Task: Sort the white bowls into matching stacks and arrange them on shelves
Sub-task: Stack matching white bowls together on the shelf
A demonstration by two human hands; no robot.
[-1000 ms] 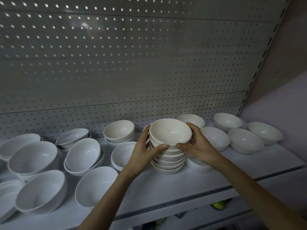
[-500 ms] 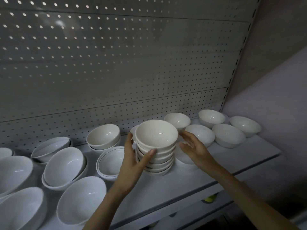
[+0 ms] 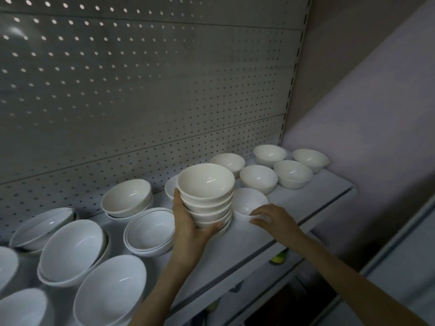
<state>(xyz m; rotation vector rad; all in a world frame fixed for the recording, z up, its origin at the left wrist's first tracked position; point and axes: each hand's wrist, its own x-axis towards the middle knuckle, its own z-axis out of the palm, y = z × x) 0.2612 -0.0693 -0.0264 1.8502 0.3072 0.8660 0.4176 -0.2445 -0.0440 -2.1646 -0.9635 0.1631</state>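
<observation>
Perforated back panel (image 3: 141,90), lilac wall (image 3: 367,102)

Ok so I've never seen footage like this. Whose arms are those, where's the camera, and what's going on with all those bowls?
There is no machine here. These are a person's two bare arms, filmed by a wide-angle camera worn on their head, looking forward and down. In front of them is a white shelf with a perforated back panel. Larger white bowls sit on its left part, some nested inside each other. The smaller bowls stand toward the right end. The left hand grips a stack of small bowls from the side. The right hand is open with its fingers spread, at the rim of a single small bowl just right of the stack. Whether it touches that bowl is unclear.
</observation>
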